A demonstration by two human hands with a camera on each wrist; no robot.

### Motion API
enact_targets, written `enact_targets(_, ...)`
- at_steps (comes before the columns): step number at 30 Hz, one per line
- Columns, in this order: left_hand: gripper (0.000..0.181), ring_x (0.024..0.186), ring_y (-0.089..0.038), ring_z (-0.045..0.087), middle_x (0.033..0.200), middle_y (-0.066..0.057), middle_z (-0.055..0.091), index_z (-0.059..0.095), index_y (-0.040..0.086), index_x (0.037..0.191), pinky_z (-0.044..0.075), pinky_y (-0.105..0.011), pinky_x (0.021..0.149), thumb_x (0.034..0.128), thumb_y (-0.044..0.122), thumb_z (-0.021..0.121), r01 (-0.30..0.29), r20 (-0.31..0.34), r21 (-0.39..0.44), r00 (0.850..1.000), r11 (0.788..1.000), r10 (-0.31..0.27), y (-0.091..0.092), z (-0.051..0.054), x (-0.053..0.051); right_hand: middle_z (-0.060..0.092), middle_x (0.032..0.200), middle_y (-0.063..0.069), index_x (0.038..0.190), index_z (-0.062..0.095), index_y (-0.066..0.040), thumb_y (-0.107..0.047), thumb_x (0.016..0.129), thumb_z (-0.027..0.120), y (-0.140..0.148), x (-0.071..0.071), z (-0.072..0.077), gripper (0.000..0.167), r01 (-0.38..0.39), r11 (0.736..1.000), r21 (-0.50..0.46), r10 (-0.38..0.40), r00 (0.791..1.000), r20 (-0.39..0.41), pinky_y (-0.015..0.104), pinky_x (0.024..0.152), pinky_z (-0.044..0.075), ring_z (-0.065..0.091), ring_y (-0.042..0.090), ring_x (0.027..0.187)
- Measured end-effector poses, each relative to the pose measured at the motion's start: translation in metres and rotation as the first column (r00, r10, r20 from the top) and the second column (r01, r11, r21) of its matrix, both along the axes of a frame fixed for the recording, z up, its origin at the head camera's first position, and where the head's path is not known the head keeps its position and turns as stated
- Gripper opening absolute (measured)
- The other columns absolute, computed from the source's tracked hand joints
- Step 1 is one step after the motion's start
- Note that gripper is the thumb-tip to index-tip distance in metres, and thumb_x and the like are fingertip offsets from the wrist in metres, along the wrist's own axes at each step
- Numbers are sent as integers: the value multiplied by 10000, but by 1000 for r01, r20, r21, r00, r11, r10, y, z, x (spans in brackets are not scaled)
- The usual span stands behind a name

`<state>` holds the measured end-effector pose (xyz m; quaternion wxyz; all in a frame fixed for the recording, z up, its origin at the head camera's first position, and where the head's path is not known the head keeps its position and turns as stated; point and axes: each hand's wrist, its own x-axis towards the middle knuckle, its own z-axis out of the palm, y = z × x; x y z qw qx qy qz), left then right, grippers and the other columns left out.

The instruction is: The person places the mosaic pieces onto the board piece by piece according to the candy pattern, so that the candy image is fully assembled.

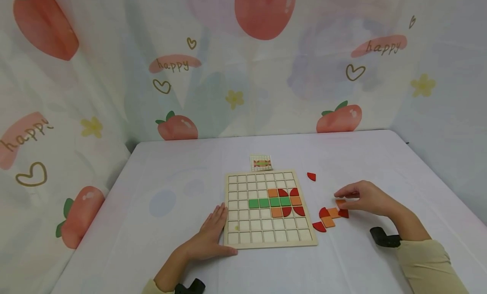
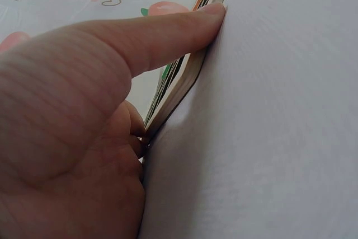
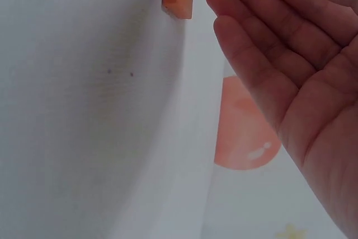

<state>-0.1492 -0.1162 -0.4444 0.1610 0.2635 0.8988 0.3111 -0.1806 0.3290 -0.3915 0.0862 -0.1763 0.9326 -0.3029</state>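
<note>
The left hand (image 1: pixel 207 239) lies at the near left corner of a pale wooden grid board (image 1: pixel 272 245), its fingers along the left side. In the left wrist view its thumb (image 2: pixel 168 37) rests across the board's edge (image 2: pixel 184 79). On the grid are a row of green squares (image 1: pixel 264 202), orange squares (image 1: pixel 296 200) and red quarter-round pieces (image 1: pixel 299 211). Right of the board, the right hand (image 1: pixel 367 198) is over loose pieces, thumb and fingers apart around an orange square (image 1: pixel 340 203). In the right wrist view its fingers (image 3: pixel 268 43) are extended beside an orange piece (image 3: pixel 179 1).
A small pattern card (image 1: pixel 261 163) stands behind the board's far edge. One red piece (image 1: pixel 312 176) lies apart at the upper right. More loose red (image 1: pixel 319 227) and orange (image 1: pixel 328 221) pieces lie beside the board's right edge. A printed curtain hangs behind the white-covered table.
</note>
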Motion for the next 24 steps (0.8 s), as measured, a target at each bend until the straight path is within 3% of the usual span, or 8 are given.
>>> enact_targets(24,1109,1379,-216,-79,1528,-103,-35,40,8,1465,32,-454,1084,735,552,674,-3,-10,-19,1000,1000,2,0,-2,-1,657,1025,86,1062,679,-25,-70,764,727,13,-2,-13,305,12,1000,11,-12,999,51,355,795,500,578,305,987)
